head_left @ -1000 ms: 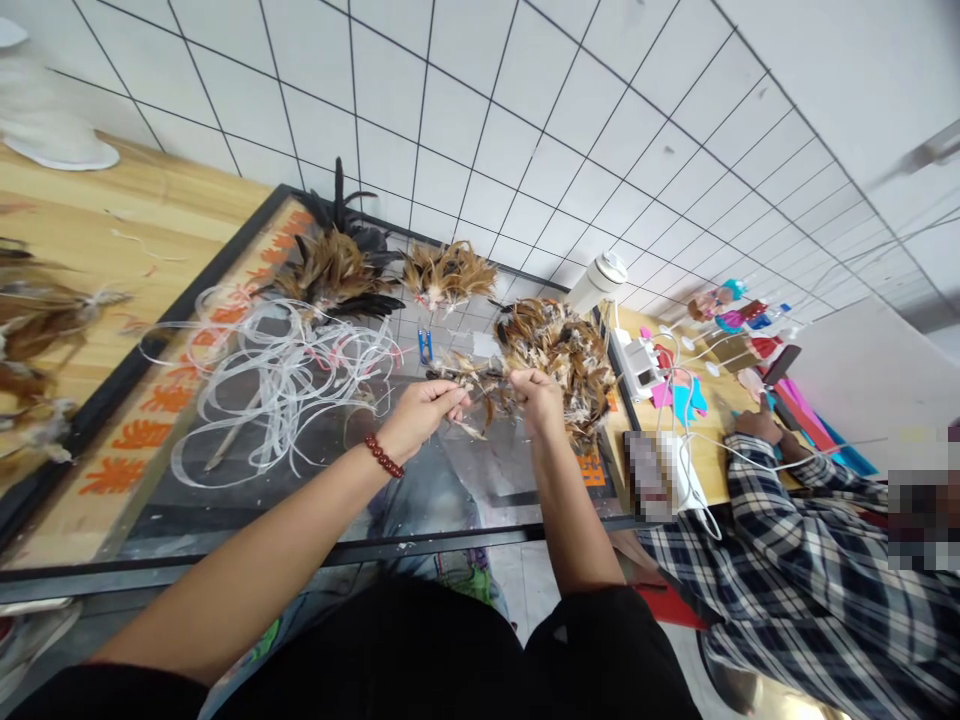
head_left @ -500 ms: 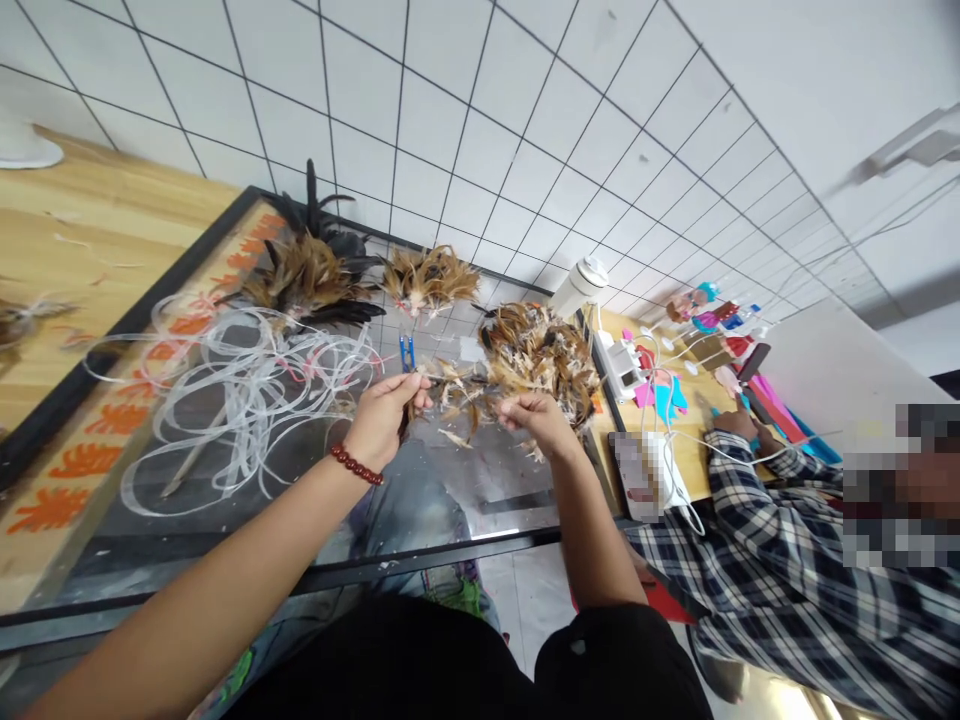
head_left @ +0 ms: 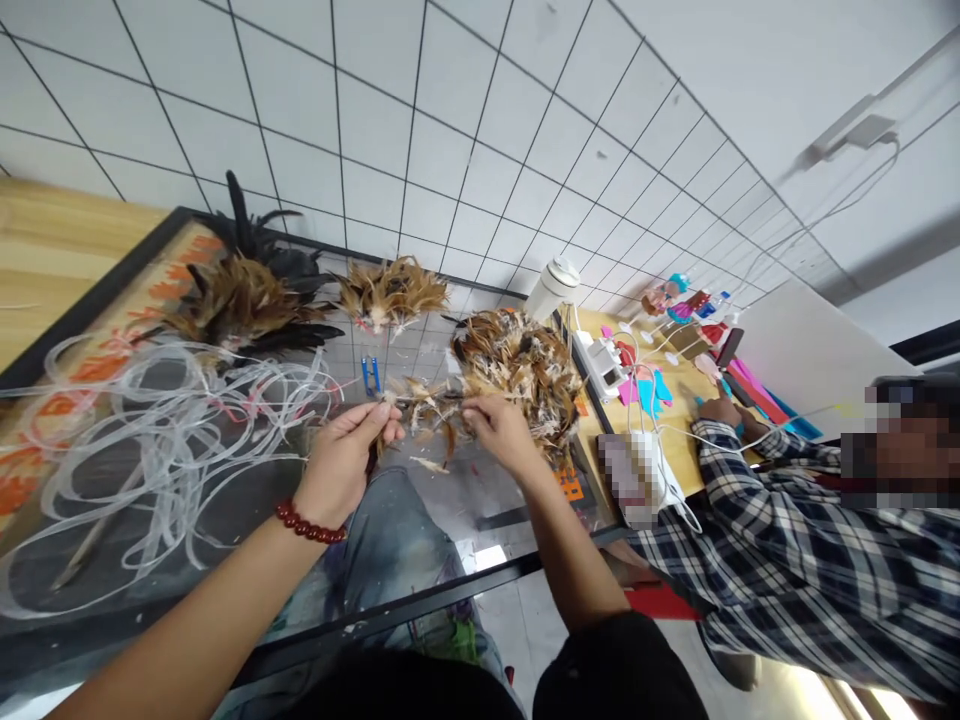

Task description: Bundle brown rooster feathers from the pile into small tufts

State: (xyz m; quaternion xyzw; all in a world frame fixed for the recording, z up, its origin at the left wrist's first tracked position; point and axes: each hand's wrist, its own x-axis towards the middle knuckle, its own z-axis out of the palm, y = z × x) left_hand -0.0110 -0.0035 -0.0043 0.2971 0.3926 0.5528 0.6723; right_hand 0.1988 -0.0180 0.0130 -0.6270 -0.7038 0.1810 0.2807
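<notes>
Over a glass table (head_left: 420, 600) my left hand (head_left: 341, 462), with a red bead bracelet on its wrist, is closed on one end of a thin string of brown feathers (head_left: 424, 408). My right hand (head_left: 499, 432) pinches the other end. Just behind my right hand lies a big heap of brown and white feathers (head_left: 521, 365).
A tangle of clear plastic strips (head_left: 150, 430) covers the table's left. Dark feather bundles (head_left: 240, 295), a smaller brown bundle (head_left: 390, 290) and blue snips (head_left: 369, 375) lie farther back. A white bottle (head_left: 551, 288) stands by the wall. To the right, a person in a plaid shirt (head_left: 795, 570) works among cables.
The view has swung to the right, so everything has slid left in the frame. My hands stay on the feather string, now slightly farther apart.
</notes>
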